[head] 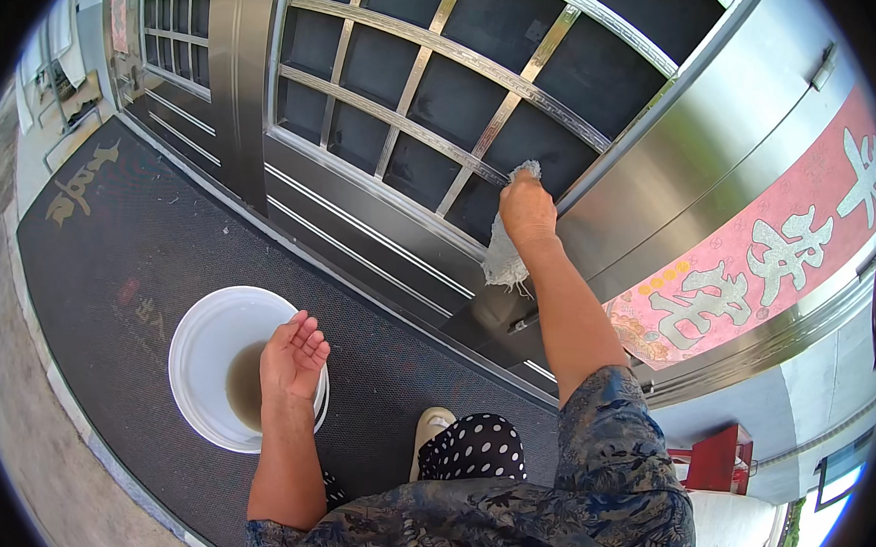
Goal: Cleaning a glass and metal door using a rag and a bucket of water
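My right hand (528, 208) grips a wet-looking white cloth (507, 266) against the lower right of a metal door grille (444, 155). Part of the cloth sticks out above my fingers, and its frayed end hangs below. Over a white plastic bucket (199, 357), my left hand (296, 359) is held palm up with its fingers loosely curled and nothing in it. Murky water (245, 382) lies in the bottom of the bucket, partly hidden by my left forearm. Dark panels (454, 100) sit behind the grille bars.
The bucket stands on a dark textured mat (134, 257) with faded lettering. A pink paper banner (765, 268) with large characters hangs right of the door. A door hinge (824, 67) juts out at upper right. My shoe (430, 429) is on the mat; a red stand (721, 463) is at right.
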The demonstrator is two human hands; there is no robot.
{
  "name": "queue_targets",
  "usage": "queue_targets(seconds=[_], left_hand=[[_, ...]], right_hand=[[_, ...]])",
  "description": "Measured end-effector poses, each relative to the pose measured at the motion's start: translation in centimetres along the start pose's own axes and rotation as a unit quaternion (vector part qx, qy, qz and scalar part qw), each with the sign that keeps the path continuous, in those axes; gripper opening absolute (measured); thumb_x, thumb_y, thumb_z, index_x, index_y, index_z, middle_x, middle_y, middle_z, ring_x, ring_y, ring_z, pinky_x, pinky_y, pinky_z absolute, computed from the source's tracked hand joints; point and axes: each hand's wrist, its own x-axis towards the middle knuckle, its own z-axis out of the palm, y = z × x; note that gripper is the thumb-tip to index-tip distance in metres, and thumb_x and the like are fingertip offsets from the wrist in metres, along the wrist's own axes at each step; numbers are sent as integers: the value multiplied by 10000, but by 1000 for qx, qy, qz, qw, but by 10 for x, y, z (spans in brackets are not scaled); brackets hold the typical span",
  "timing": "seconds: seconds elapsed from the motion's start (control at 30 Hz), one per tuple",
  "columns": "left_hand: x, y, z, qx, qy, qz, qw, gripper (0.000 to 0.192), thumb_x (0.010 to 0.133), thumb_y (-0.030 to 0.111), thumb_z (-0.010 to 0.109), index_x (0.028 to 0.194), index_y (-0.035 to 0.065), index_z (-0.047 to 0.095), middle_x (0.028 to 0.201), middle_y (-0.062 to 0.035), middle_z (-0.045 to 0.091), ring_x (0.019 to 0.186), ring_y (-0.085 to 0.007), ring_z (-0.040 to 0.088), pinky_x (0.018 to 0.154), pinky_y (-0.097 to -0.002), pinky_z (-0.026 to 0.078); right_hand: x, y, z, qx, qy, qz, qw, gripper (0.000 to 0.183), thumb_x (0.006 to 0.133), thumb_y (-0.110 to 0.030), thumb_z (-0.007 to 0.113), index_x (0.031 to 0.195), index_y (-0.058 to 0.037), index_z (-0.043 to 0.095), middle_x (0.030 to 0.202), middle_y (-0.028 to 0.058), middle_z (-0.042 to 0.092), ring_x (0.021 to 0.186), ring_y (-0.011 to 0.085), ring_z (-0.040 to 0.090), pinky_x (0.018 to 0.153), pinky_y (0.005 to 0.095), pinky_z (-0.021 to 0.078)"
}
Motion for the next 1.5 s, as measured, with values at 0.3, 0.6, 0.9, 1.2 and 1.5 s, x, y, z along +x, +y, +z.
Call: queue_targets(seconds=[0.3,0.6,0.9,1.2,1.5], left_hand=[[-4,7,0,8,3,0,1000,206,841,135,541,1010,23,577,826,-38,600,694,-136,566,646,-280,494],[-11,14,-3,-7,1,13,1000,216,848,116,545,1021,-12,568,832,-62,598,702,-151,569,647,-291,496],[-9,13,-5,-7,8,22,1000,218,853,118,542,1026,-12,562,845,-69,600,709,-158,575,648,-299,501],[-2,6,2,16,8,8,1000,224,867,132,502,1040,-2,549,859,-50,587,721,-142,564,681,-290,496],[6,4,1,13,13,3,1000,233,871,138,487,1051,2,543,857,-49,590,723,-150,570,677,-295,495]], right_hand=[[-27,21,10,51,108,-45,992,257,819,-171,510,1014,-7,545,900,230,634,812,395,625,752,450,509],[-74,65,9,75,-117,-71,988,247,821,-170,512,1010,-40,606,935,224,629,873,389,605,786,437,485],[-30,16,43,141,31,-202,969,247,811,-157,571,1043,-75,587,916,185,628,842,366,603,756,420,492],[-33,-4,124,12,-83,-112,990,332,839,-228,530,1160,-145,506,1084,125,555,888,355,619,781,440,512],[-41,18,100,17,-99,-115,988,268,821,-191,559,1069,-91,565,1058,166,591,897,364,614,801,438,497]])
